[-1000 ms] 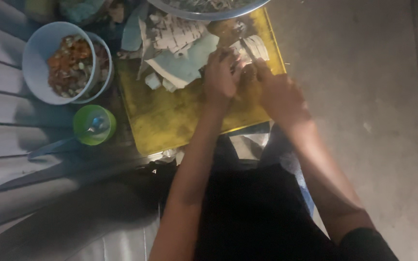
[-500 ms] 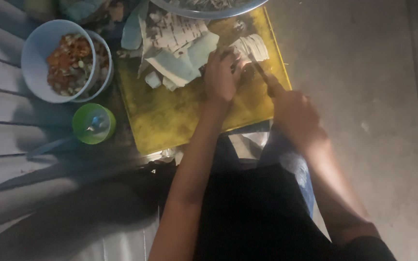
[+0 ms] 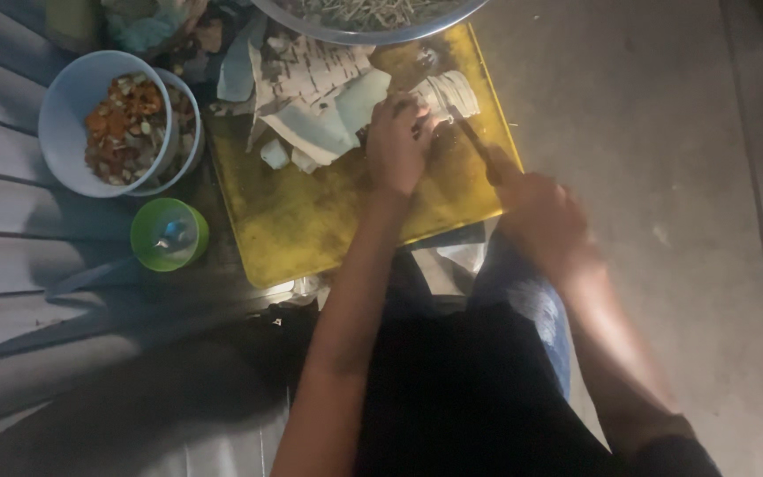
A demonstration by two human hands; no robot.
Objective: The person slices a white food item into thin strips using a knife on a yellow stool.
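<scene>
One view only, from a camera on the person's head, looking almost straight down past the forearms and lap. It sits fairly near: the yellow board [image 3: 346,212] fills the upper middle, with the left hand [image 3: 396,146] and right hand [image 3: 536,205] over it. A bowl [image 3: 103,124] and green cup [image 3: 169,234] lie left, bare floor [image 3: 664,132] right.

Support surface: I see a grey concrete floor [image 3: 664,159], with pale slatted boards [image 3: 11,238] at left.
On the floor: a yellow cutting board [image 3: 311,221]; a metal basin [image 3: 355,31] at its far edge.
On the boards: stacked blue bowls [image 3: 64,141]; a green cup [image 3: 169,234].
</scene>
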